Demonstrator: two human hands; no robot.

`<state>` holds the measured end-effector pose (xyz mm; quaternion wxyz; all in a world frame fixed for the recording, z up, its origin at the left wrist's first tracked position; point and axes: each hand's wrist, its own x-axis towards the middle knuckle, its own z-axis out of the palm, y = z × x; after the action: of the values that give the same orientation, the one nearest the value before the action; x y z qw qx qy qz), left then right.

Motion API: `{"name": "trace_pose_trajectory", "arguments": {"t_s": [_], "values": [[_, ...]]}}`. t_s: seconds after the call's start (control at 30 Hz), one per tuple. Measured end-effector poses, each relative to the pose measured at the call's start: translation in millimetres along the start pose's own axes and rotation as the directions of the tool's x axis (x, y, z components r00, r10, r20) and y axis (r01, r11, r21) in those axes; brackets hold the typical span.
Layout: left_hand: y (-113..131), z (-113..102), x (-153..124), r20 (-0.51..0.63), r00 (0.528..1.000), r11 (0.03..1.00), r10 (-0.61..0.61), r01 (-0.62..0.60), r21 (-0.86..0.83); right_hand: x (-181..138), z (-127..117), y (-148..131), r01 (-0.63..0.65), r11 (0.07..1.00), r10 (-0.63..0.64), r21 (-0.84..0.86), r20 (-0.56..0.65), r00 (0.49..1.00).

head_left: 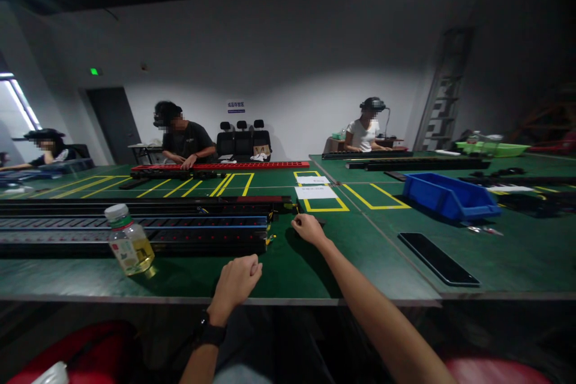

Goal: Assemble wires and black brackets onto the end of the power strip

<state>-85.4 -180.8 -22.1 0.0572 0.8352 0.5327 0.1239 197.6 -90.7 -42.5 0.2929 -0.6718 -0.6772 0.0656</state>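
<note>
My left hand is closed in a loose fist just above the table's near edge, with nothing showing from it. Farther forward, my right hand has its fingers curled together beside the end of a long black rail. Whatever those fingers may hold is hidden, and a small dark piece lies partly behind the hand. To the left run long strips with red dots, with yellow bits at their right end. A bottle of yellow liquid stands in front of them.
A blue bin and a black phone lie on the right of the green table. White paper sheets sit amid yellow tape marks. Across the table, a person handles a red rail; another person works farther right.
</note>
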Motion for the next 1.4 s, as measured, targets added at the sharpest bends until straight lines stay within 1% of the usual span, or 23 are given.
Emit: {"name": "trace_pose_trajectory", "arguments": {"t_s": [0.1, 0.33, 0.47, 1.0, 1.4], "values": [[-0.2, 0.3, 0.2, -0.01, 1.0, 1.0, 0.007, -0.007, -0.002, 0.2, 0.5, 0.4, 0.003, 1.0, -0.003, 0.004, 0.002, 1.0], [3.3, -3.9, -1.1, 0.021, 1.0, 1.0, -0.008, 0.007, 0.024, 1.5, 1.3, 1.1, -0.001, 1.0, 0.001, -0.014, 0.001, 1.0], [2.9, -3.2, -0.7, 0.013, 1.0, 1.0, -0.005, 0.005, 0.027, 1.1, 0.5, 1.0, -0.003, 1.0, 0.003, 0.0, 0.012, 1.0], [-1.9, 0.8, -0.3, -0.017, 1.0, 0.999, 0.016, -0.016, -0.033, 0.1, 1.2, 1.2, 0.018, 1.0, -0.018, 0.007, 0.014, 1.0], [-1.5, 2.1, 0.7, -0.01, 1.0, 1.0, 0.001, -0.001, -0.016, -0.8, 0.5, -1.1, -0.004, 0.997, 0.009, -0.076, 0.058, 0.998]]}}
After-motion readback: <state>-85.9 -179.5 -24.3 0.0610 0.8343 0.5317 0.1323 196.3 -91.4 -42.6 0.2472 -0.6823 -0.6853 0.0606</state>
